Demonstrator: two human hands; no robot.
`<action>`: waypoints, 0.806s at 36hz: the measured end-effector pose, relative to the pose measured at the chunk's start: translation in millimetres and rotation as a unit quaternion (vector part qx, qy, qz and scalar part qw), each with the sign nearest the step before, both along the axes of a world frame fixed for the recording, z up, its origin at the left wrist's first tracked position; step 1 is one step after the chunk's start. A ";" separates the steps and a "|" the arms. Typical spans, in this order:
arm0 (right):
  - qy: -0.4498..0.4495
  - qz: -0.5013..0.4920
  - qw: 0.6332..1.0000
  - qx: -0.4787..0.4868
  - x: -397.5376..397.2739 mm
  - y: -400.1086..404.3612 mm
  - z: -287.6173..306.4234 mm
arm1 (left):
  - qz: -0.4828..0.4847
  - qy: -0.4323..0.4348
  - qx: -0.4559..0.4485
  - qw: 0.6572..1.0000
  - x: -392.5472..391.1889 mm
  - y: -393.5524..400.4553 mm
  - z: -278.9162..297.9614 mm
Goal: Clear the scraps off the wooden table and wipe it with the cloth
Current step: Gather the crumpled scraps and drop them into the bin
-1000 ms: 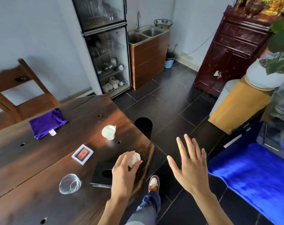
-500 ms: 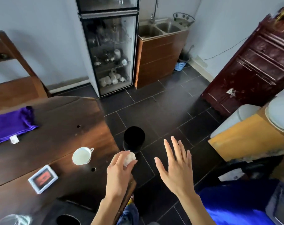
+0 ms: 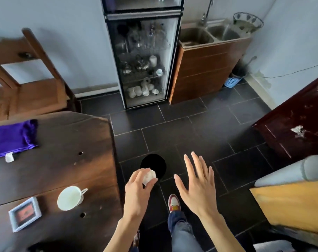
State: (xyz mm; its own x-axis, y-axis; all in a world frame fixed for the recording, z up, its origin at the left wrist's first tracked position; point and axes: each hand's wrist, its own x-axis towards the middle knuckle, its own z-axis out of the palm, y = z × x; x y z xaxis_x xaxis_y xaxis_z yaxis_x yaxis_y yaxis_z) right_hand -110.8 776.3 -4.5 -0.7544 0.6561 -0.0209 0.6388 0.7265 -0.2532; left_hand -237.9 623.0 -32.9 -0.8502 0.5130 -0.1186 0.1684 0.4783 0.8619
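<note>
My left hand (image 3: 136, 191) is closed around a crumpled white paper scrap (image 3: 149, 176), held off the table's edge, right at the near rim of a round black bin (image 3: 153, 165) on the floor. My right hand (image 3: 198, 182) hovers open over the dark tiles to the right of the bin, fingers spread, holding nothing. The dark wooden table (image 3: 67, 160) fills the left side. A purple cloth (image 3: 12, 138) with a white tag lies on its far left part.
On the table stand a white cup (image 3: 69, 198) and a small white-framed box (image 3: 25, 213). A glass-door cabinet (image 3: 141, 55), a sink unit (image 3: 207, 66), a wooden chair (image 3: 27, 84) and a dark red cabinet (image 3: 296, 128) ring the tiled floor. My shoe (image 3: 174, 202) is below the bin.
My left hand carried the paper scrap off the table and out to the black bin. The view swung right and down; the glass and the dark object near the table's front have left the frame.
</note>
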 end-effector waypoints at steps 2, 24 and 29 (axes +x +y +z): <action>-0.002 0.025 1.000 -0.003 -7.8 29.2 -5.4 | 0.029 -0.003 -0.006 1.000 -1.0 23.1 -3.7; -0.043 0.118 0.991 -0.043 -88.8 165.9 -176.8 | 0.116 -0.056 -0.095 0.987 -49.6 136.5 -167.6; -0.051 0.105 0.992 -0.042 -101.7 170.6 -242.3 | 0.099 -0.073 -0.113 0.986 -62.3 139.6 -238.3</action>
